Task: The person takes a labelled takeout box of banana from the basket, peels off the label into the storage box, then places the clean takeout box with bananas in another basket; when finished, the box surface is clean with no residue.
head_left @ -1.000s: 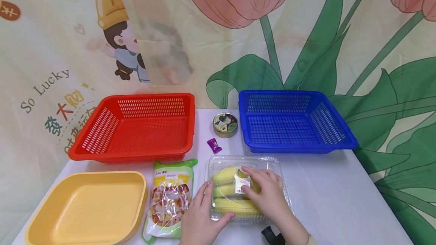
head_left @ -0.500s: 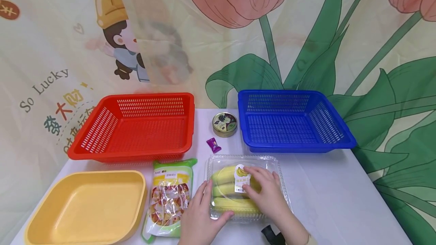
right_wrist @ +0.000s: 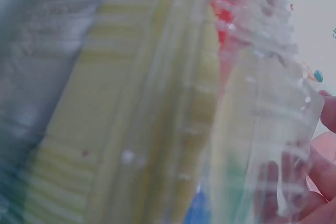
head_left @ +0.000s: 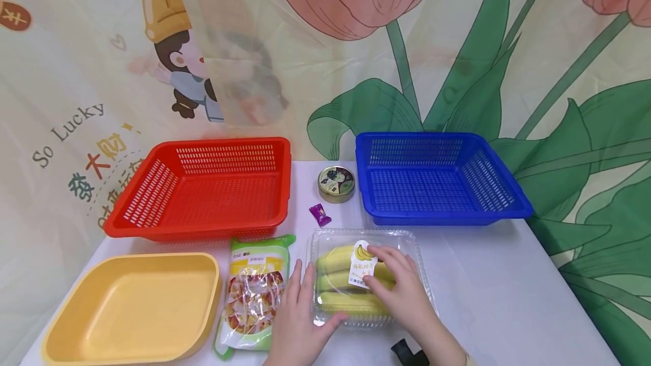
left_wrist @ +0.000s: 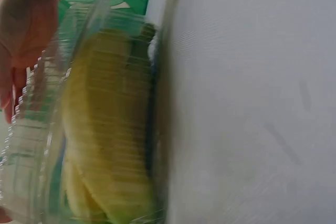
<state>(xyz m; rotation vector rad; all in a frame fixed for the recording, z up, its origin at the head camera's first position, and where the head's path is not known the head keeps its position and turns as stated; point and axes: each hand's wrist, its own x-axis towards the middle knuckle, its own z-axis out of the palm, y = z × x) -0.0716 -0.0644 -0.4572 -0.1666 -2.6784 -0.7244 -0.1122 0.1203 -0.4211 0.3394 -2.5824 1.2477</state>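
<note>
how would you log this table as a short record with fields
left hand: at the clear box's left side
right hand: over the clear box, at the white label
box contents: bananas
back left: red basket
back right: blue basket
between baskets: round tin, small purple packet in front of it
front left: yellow tray
between tray and box: green-and-white bag

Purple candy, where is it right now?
In the head view, the purple candy lies below centre, front-left of the round tin, just behind the banana box.
</note>
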